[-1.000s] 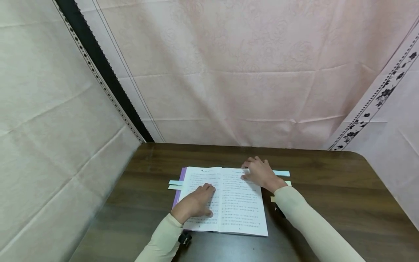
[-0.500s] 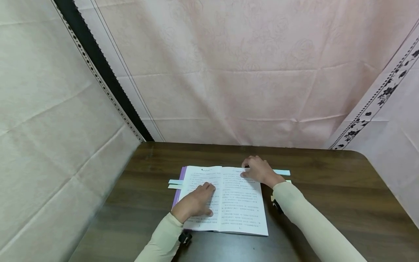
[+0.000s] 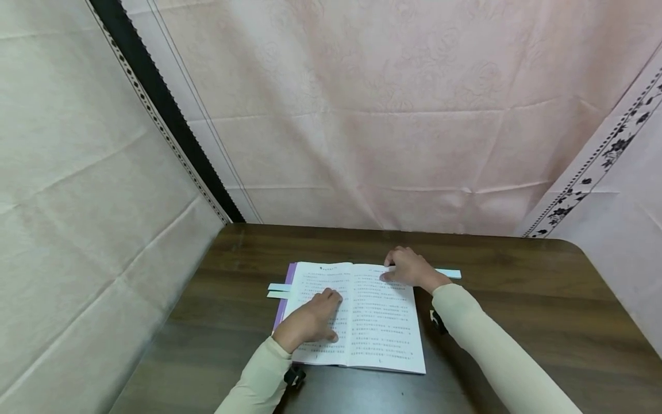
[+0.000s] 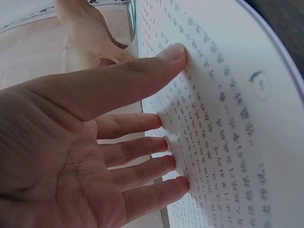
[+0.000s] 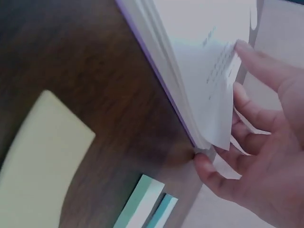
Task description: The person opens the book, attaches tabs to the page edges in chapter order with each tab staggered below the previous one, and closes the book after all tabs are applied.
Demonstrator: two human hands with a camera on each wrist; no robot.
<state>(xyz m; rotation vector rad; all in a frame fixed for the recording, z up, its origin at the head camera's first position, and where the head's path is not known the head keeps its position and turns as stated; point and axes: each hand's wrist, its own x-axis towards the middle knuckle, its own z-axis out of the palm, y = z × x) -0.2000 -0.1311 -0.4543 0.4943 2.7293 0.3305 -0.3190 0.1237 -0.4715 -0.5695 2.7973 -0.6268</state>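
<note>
An open book (image 3: 385, 333) with printed white pages and a purple cover edge lies on the wooden table. My left hand (image 3: 310, 321) rests on its left page, fingers fairly straight; in the left wrist view, the fingertips (image 4: 183, 185) and the thumb meet the paper. At the top right corner of the right page is my right hand (image 3: 411, 269). The right wrist view shows its thumb on the front of a page (image 5: 209, 71) and other fingers behind the edge, pinching it. That page's corner stands slightly lifted from the stack below.
Two pale strips (image 3: 279, 287) stick out at the book's left side. A light blue strip (image 3: 449, 273) lies beyond the right hand; a green strip (image 5: 137, 204) and a yellow strip (image 5: 45, 161) lie on the table (image 3: 538, 299). Pale cloth (image 3: 362, 115) hangs behind.
The right forearm has shifted slightly, and its sleeve now covers the green and yellow strips in the head view. Left hand and book stay in place.
</note>
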